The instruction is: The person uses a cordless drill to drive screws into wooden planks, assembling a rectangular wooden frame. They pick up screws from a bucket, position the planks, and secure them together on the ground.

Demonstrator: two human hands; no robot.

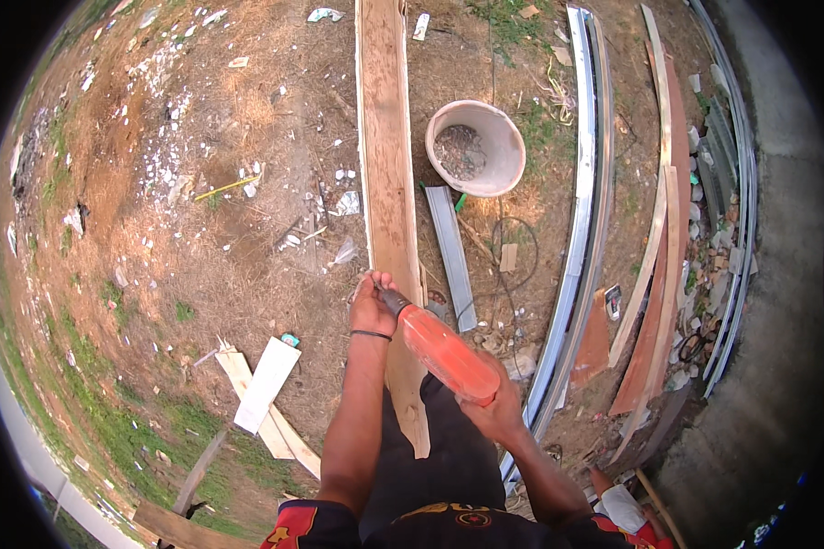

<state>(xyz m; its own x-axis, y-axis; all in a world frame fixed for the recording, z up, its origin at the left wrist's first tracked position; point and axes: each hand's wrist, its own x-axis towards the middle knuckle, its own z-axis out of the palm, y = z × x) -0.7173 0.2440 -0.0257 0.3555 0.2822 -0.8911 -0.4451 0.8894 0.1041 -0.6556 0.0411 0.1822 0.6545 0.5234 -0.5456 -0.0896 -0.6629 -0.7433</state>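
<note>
A long brown wooden plank (389, 137) with pale edges runs away from me down the middle, its near end between my legs. Over it I hold an orange-red power drill (444, 352), its dark nose pointing forward and left. My right hand (497, 416) is closed round the rear of the drill, the grip mostly hidden beneath the body. My left hand (373, 300) is at the plank's left edge, right by the drill's tip. Its fingers are curled together; what they pinch is too small to make out.
A whitish bucket (508, 151) with grey bits inside stands right of the plank, near a short metal channel (453, 265). Long metal profiles (581, 183) and timber strips (664, 210) lie farther right. White and wooden offcuts (267, 384) are at the left. Part of another person (621, 506) shows lower right.
</note>
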